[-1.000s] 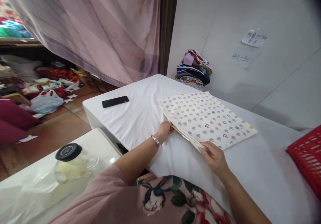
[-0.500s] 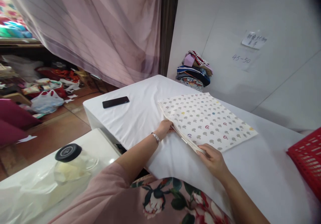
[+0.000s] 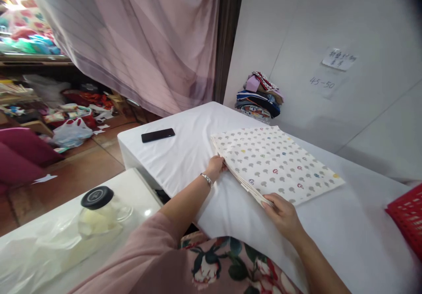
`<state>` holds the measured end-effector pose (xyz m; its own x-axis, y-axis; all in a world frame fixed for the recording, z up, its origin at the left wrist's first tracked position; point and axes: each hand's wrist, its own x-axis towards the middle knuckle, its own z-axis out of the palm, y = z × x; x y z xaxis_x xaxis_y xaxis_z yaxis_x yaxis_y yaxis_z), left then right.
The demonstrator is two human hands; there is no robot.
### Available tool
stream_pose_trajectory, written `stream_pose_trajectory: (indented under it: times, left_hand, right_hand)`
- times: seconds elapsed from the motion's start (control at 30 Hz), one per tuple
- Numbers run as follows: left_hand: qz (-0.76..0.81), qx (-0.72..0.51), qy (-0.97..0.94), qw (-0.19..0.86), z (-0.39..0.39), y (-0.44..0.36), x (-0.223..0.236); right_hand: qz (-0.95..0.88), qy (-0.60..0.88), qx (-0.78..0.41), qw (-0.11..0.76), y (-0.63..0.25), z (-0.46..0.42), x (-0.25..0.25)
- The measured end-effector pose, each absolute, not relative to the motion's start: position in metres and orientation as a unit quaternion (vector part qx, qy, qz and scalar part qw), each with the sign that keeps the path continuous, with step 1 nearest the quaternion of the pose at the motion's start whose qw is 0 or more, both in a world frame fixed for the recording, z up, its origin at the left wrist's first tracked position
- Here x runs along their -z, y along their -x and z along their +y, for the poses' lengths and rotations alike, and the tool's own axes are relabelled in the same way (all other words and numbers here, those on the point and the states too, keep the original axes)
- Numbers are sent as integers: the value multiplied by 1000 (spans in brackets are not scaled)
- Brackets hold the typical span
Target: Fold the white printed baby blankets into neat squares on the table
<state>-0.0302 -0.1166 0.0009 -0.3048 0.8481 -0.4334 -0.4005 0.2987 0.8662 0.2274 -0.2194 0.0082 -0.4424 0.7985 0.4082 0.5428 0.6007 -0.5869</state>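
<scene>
A folded cream cloth (image 3: 273, 162) printed with grey mushroom-like shapes and a few coloured ones lies flat on the white-covered table (image 3: 184, 122). Several layers show along its near edge, with a small white tag there. My left hand (image 3: 216, 166), with a bracelet at the wrist, pinches that edge towards its left end. Farther right along the same edge, my right hand (image 3: 280, 212) grips the layers near the corner, thumb on top. The fingertips under the cloth are hidden.
A black phone (image 3: 158, 135) lies at the table's left. On a lower white surface stands a clear jug with a black lid (image 3: 97, 197) beside plastic film. Folded fabrics (image 3: 259, 96) are stacked against the wall. A red basket (image 3: 407, 210) sits at the right edge.
The whole view has shifted slightly, so everything appears a little farther right. Both hands keep their hold on the cloth's near edge, and the cloth looks unchanged.
</scene>
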Motion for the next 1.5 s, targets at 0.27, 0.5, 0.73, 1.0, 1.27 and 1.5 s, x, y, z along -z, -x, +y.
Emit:
stream_pose_trajectory:
  times: [0.27, 0.5, 0.73, 1.0, 1.27, 1.5]
  left_hand:
    - [563, -557, -185, 583, -118, 32, 0]
    - [540, -560, -176, 604, -122, 34, 0]
    - [508, -554, -174, 636, -126, 37, -7]
    - [499, -559, -170, 640, -129, 37, -9]
    - [496, -559, -172, 642, -129, 37, -9]
    - [493, -560, -177, 642, -125, 37, -6]
  right_hand:
    - [-840, 393, -199, 318, -227, -223, -12]
    - [-830, 403, -199, 329, -228, -222, -12]
    - [-829, 398, -201, 337, -228, -221, -10]
    - [-824, 404, -209, 339, -227, -221, -11]
    - [-813, 416, -209, 351, -227, -221, -11]
    - [-807, 418, -215, 357, -228, -220, -9]
